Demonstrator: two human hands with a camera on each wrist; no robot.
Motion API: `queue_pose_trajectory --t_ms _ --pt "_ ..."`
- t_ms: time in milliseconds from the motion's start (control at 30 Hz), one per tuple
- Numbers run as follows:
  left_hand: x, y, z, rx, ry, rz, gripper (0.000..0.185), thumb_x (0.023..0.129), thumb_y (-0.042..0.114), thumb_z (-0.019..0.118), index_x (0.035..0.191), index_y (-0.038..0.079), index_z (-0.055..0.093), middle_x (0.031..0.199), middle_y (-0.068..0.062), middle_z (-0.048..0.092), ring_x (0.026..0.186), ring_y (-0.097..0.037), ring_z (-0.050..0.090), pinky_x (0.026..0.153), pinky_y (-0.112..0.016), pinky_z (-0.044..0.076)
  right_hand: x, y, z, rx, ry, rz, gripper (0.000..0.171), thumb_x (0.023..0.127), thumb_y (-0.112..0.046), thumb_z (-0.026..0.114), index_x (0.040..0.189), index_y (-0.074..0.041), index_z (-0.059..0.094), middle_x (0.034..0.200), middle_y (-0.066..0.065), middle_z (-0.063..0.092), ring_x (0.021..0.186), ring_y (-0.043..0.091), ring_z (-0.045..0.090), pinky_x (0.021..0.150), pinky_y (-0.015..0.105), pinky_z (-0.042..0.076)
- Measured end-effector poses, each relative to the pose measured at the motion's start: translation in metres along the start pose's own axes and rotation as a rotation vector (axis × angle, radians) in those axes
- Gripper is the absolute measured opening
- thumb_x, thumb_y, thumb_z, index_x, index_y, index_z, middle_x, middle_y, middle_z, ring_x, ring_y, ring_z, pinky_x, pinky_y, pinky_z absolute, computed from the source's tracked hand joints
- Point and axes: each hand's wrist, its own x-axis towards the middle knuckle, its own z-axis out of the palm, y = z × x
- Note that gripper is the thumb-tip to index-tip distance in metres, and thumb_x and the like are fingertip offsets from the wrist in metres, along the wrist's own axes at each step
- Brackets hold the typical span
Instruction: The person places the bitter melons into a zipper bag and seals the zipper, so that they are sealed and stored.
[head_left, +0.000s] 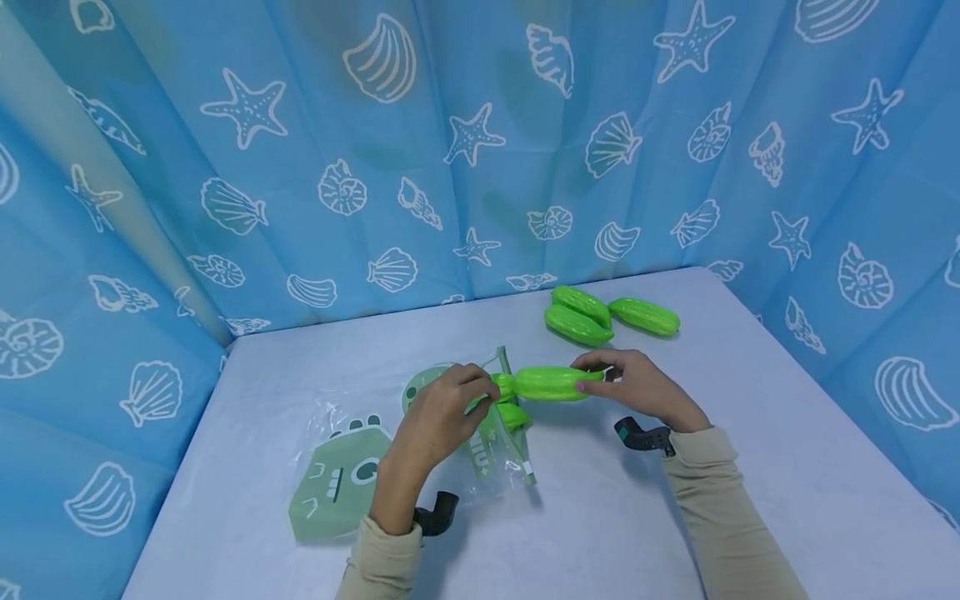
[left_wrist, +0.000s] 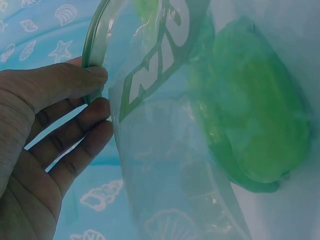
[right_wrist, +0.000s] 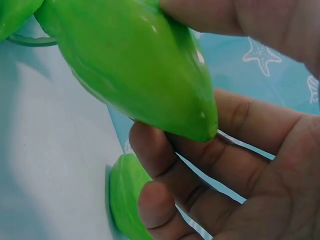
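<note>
In the head view a clear zip bag [head_left: 341, 483] printed with green monsters lies on the table, its mouth toward the right. My left hand [head_left: 442, 412] pinches the rim of that mouth between thumb and fingers. Through the film in the left wrist view, a green vegetable [left_wrist: 260, 110] shows inside. My right hand [head_left: 641, 387] grips a glossy, ridged, cucumber-like green vegetable [head_left: 551, 383] by its right end, with thumb and fingers on opposite sides. Its left end is right at the bag's opening, where other green pieces [head_left: 513, 415] show.
Behind my right hand, three more green vegetables [head_left: 577, 325] lie near the back of the white table [head_left: 600, 517]. A blue curtain [head_left: 480, 208] with shell and starfish prints closes off the back and sides. Each wrist wears a black camera mount [head_left: 641, 435].
</note>
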Motion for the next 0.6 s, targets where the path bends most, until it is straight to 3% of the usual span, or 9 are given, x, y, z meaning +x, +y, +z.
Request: queue_pose_trajectory --t_ms 133,233,600 --pt "0.0 0.0 0.0 -0.006 0.0 -0.002 0.013 0.079 0.008 0.072 0.089 0.016 0.07 0.094 0.007 0.062 0.087 -0.007 0.055 0.071 -0.019 0.049 0.006 0.02 0.005 0.012 -0.009 -0.007 0.032 0.084 -0.034 0.066 0.112 -0.019 0.064 0.11 -0.002 0.062 0.101 0.018 0.055 0.083 0.039 0.043" --pt "0.0 0.0 0.0 0.001 -0.003 -0.005 0.014 0.079 0.008 0.072 0.089 0.017 0.07 0.094 0.008 0.061 0.087 -0.007 0.055 0.071 -0.019 0.049 0.007 0.02 0.008 0.022 -0.013 -0.012 0.033 0.082 -0.04 0.067 0.11 -0.023 0.064 0.108 -0.004 0.062 0.099 0.015 0.055 0.082 0.038 0.045" --pt "0.0 0.001 0.001 -0.024 -0.01 -0.005 0.013 0.078 0.007 0.072 0.088 0.015 0.07 0.095 0.006 0.061 0.086 -0.008 0.055 0.07 -0.02 0.049 0.013 0.013 0.022 0.035 -0.023 -0.042 0.032 0.08 -0.04 0.069 0.107 -0.024 0.065 0.102 -0.007 0.062 0.091 0.015 0.055 0.075 0.038 0.046"
